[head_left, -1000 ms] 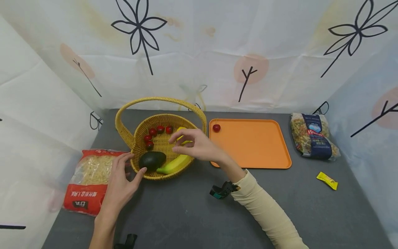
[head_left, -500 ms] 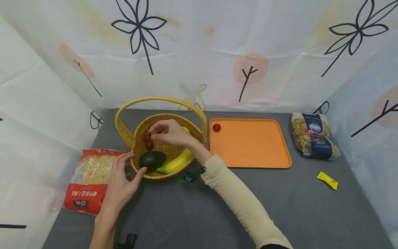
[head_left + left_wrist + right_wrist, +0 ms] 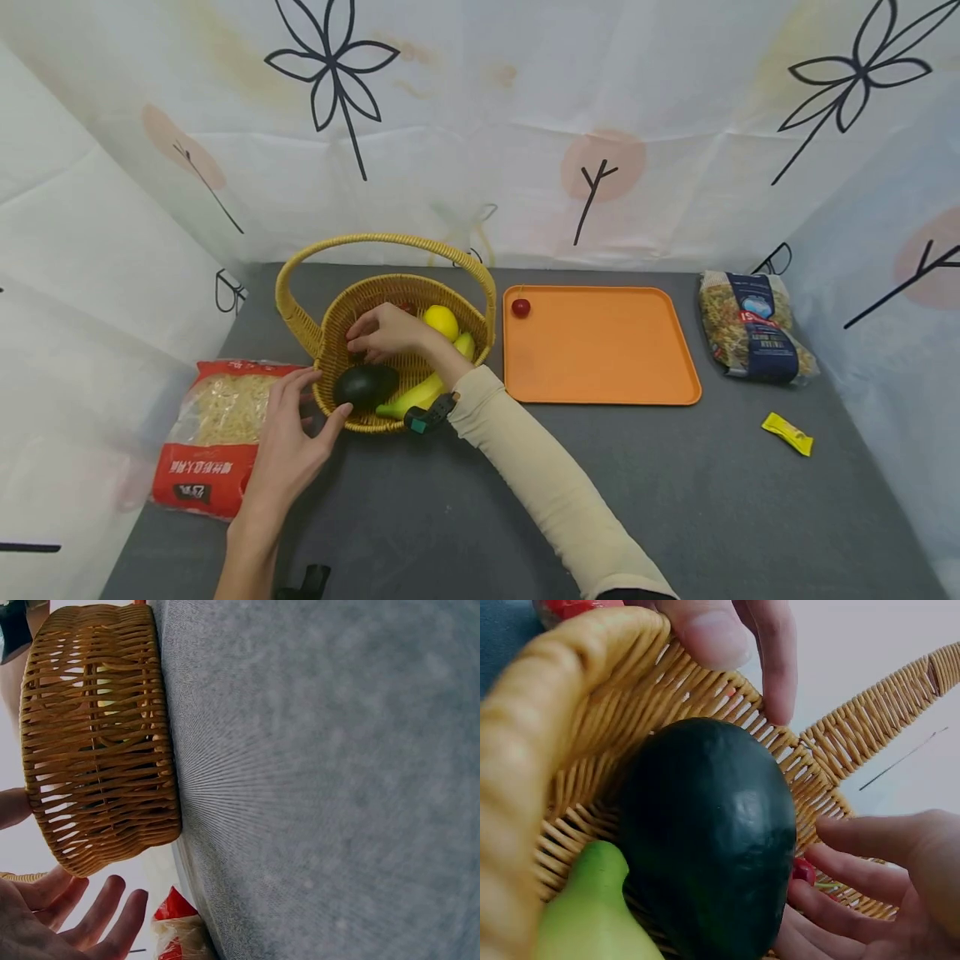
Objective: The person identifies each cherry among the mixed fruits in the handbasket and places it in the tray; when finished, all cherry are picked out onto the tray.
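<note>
The yellow wicker basket [image 3: 390,287] holds a dark green avocado [image 3: 366,386], a banana [image 3: 412,400], a lemon [image 3: 440,321] and cherries, mostly hidden by my right hand. My left hand [image 3: 288,442] holds the basket's near left rim, with thumb and fingers spread along it; in the left wrist view the fingers [image 3: 97,919] lie against the woven side. My right hand [image 3: 393,331] is down inside the basket, its fingers loosely bent. In the right wrist view a cherry [image 3: 804,871] with a green stem shows between these fingers, beside the avocado; no firm pinch shows.
An orange tray [image 3: 603,350] with one cherry [image 3: 521,308] on it stands right of the basket. A red pasta bag [image 3: 217,442] lies at the left, a blue-labelled pasta bag [image 3: 757,325] and a small yellow packet [image 3: 787,433] at the right. The basket handle [image 3: 382,239] arches behind.
My right hand has moved left across the basket, from above the lemon to the cherries at the left side, and lowered in. My left hand has stayed at the rim.
</note>
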Demonstrator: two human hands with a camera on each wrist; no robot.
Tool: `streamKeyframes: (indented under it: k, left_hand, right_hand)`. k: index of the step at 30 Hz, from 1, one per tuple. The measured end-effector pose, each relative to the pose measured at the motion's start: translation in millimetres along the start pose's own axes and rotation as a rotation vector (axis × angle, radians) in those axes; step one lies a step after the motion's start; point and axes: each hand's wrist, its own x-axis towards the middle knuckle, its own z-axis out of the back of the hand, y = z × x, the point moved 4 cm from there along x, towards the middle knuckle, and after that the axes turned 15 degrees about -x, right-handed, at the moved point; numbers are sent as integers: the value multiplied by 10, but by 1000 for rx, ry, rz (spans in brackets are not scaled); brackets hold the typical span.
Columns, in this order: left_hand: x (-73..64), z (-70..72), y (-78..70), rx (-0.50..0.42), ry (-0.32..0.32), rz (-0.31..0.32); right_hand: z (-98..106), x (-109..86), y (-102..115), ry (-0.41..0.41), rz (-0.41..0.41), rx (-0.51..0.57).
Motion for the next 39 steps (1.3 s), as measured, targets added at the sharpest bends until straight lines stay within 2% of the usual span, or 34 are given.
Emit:
streamKeyframes:
  k: [6, 11, 22, 32, 39]
  left_hand:
    - [-7, 0, 2, -1, 3, -2]
    - [-13, 1, -4, -1, 3, -1]
    - [-15, 3, -5, -8, 6, -2]
    - [-22, 12, -2, -9, 7, -1]
    - [-19, 13, 2, -13, 17, 11]
  right_hand:
    - [-45, 45, 21, 44, -69, -6]
    - [-63, 59, -10, 63, -68, -23]
    - [65, -81, -10, -72, 33, -34]
    - [245, -482, 144, -117, 122, -74]
    - [363, -867, 246, -100, 188, -6]
